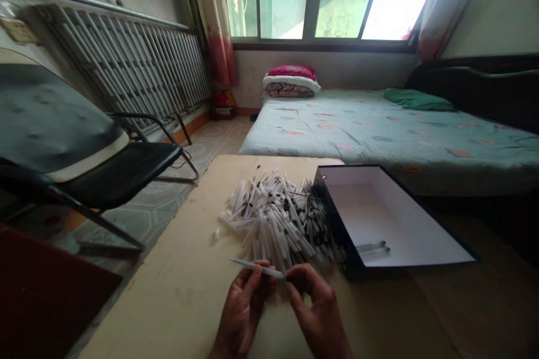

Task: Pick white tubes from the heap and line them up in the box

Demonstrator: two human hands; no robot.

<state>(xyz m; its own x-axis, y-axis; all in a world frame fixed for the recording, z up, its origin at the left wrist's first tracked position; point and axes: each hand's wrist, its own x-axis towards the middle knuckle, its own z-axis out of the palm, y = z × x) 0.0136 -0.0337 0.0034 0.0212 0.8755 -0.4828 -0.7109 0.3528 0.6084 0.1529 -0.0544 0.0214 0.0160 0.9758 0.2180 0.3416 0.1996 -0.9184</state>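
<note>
My left hand (pixel 245 297) is closed around a slim white pen (pixel 248 264), whose pointed end sticks out to the left. At the pen's right end, the thumb and fingers of my right hand (pixel 314 297) are pinched together. A tiny dark spot shows between those fingertips, too small to name. Just beyond both hands lies a heap of white pen parts (pixel 269 230), mixed with black pieces. To the right of the heap, an open box (pixel 393 207) with a dark outside and white inside holds a few clear pens with dark ends (pixel 373 248).
All this rests on a cream-coloured table (pixel 168 297). Behind it is a bed (pixel 349 123) with folded bedding (pixel 292 81) below a window. A black folding chair (pixel 122 168) stands left, with a metal rail frame (pixel 135 56) against the wall.
</note>
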